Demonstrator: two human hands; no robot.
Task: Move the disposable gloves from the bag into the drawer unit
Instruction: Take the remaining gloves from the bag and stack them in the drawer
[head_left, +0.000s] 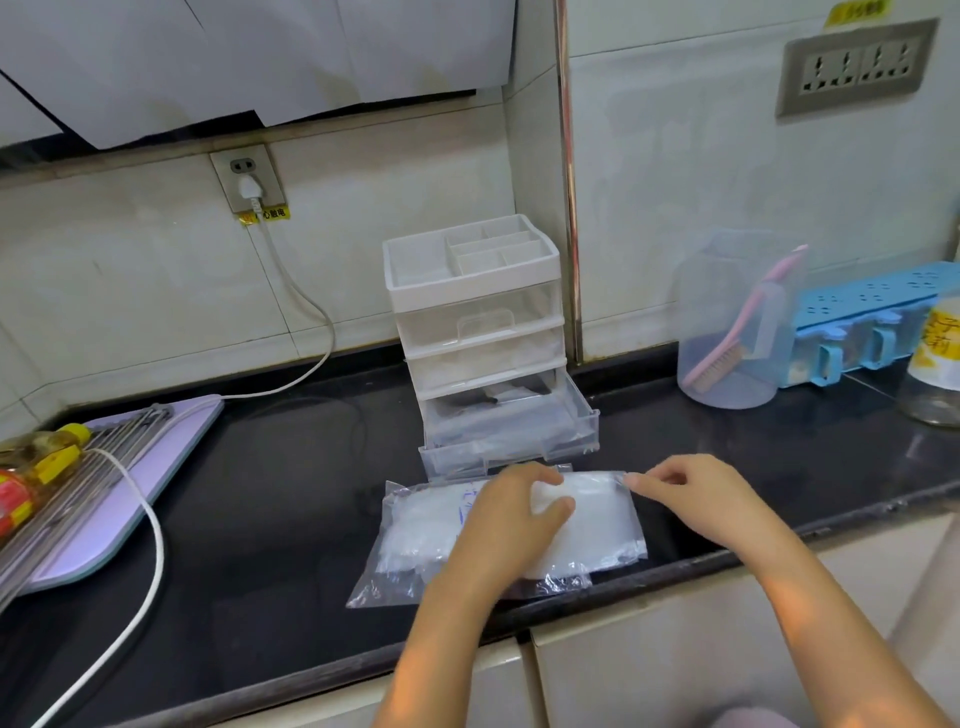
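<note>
With the bag (415, 545) pinched at its far edge by the right hand (691, 493), the gloves (592, 530) are gripped by the left hand (514, 514), apparently not yet transferred to the drawer unit's (478, 312) open bottom drawer (511, 434).

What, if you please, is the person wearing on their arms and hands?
Nothing that shows: the left hand and right hand are bare, with no gloves, rings or watch. The left forearm and right forearm are bare to the frame's edge, no sleeve in view. A pale pinkish fabric at the bottom edge may be clothing.
</note>
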